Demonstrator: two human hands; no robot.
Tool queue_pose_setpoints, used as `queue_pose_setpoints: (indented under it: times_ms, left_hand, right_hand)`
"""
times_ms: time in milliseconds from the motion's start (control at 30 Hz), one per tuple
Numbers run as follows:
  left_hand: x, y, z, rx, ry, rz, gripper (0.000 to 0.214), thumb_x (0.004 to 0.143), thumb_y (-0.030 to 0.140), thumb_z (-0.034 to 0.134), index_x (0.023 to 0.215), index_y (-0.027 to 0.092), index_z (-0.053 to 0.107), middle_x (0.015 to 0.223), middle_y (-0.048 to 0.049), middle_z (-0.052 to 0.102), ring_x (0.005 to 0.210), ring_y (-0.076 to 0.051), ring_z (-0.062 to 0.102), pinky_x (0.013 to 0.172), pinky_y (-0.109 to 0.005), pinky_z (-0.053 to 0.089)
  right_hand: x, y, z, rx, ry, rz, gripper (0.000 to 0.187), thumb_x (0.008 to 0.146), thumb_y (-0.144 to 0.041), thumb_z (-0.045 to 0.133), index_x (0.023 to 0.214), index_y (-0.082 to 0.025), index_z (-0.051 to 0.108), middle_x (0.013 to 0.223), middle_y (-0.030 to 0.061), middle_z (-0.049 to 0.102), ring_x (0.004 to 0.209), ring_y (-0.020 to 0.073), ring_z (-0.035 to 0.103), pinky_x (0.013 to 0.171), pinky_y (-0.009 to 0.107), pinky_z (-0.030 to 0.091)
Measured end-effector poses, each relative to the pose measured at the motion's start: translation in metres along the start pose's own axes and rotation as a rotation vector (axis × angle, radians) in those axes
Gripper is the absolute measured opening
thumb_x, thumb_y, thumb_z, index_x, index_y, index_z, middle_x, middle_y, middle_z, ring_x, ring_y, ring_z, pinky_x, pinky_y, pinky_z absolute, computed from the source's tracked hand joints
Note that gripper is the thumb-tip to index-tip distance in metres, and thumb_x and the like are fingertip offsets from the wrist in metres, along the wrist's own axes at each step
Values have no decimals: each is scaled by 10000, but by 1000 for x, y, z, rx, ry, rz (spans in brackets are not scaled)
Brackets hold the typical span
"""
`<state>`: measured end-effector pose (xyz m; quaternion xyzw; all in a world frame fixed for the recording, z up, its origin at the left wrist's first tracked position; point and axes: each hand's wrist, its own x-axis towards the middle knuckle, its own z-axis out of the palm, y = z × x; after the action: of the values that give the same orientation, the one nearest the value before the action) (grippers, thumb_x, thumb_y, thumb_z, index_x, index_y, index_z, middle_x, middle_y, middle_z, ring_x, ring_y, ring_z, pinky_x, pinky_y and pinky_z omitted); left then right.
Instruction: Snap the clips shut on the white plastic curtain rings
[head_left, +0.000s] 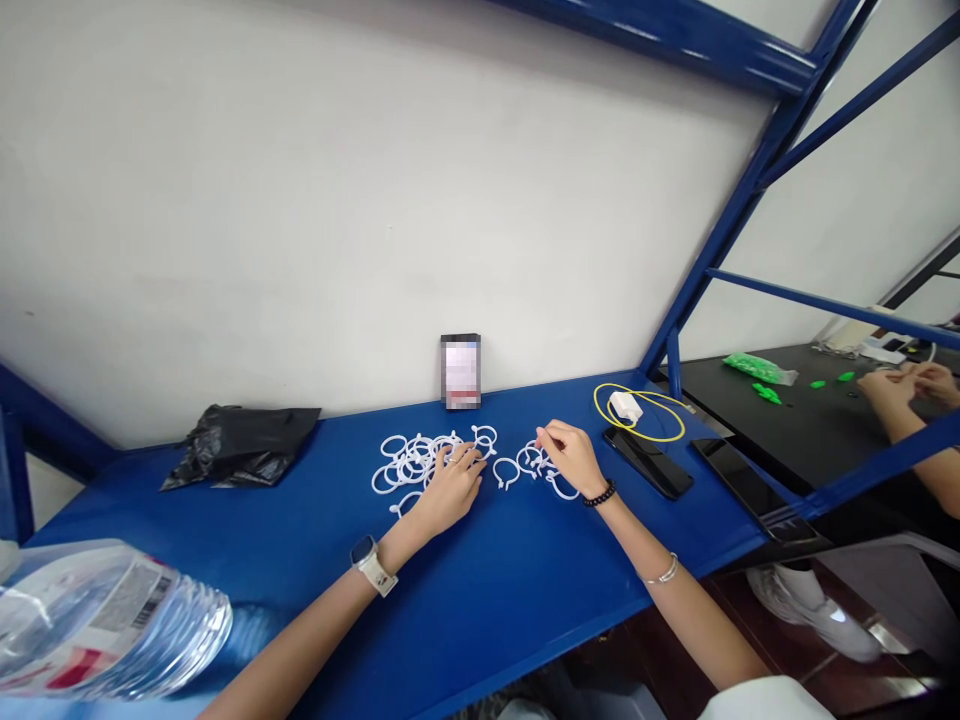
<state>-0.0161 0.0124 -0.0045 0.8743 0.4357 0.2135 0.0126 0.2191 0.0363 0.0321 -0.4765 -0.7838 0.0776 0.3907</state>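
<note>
Thin white plastic rings (388, 479), some with small knobs at a gap, lie in a loose pile on the blue tabletop. My left hand (450, 492) rests over the right side of this pile, fingers apart and slightly bent, hiding some rings. To the right is a smaller group of the same rings, with one ring (506, 473) at its left edge. My right hand (571, 458) is just above that group, thumb and fingertips pinched together. Whether a ring is between those fingertips cannot be made out.
A phone (461, 372) with a blurred screen leans on the wall. Left are a black plastic bag (244, 445) and a large water bottle (112, 625). Right are a yellow cable with white charger (625, 406) and dark phones (649, 462). Another person's hands (907, 385) work beyond the blue frame.
</note>
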Motion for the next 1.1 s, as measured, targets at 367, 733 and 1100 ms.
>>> queue_pose_setpoints:
  times_ms: [367, 733, 1100]
  left_hand:
    - [8, 13, -22, -440, 121, -105, 156, 886, 171, 444, 875, 200, 597, 895, -34, 658, 909, -183, 585, 922, -396, 382]
    - [10, 24, -31, -1116, -52, -231, 286, 830, 422, 577, 956, 165, 573, 774, -21, 647, 768, -162, 618, 769, -302, 453]
    - [8, 23, -28, -1172, -274, -184, 427, 829, 532, 525, 723, 136, 645, 625, 2, 543, 603, -108, 465, 630, -245, 371]
  right_hand:
    - [-3, -12, 9, 184, -237, -80, 237, 917, -316, 475, 862, -181, 661, 875, 43, 633, 637, 112, 538, 579, 224, 417]
    - [-10, -19, 25, 816, -527, 190, 328, 851, -502, 543, 865, -174, 523, 683, -14, 611, 442, 64, 485, 468, 198, 386]
    - [-11, -25, 18, 894, -723, 114, 394, 862, -536, 515, 816, -148, 557, 718, 9, 581, 525, 65, 400, 478, 200, 300]
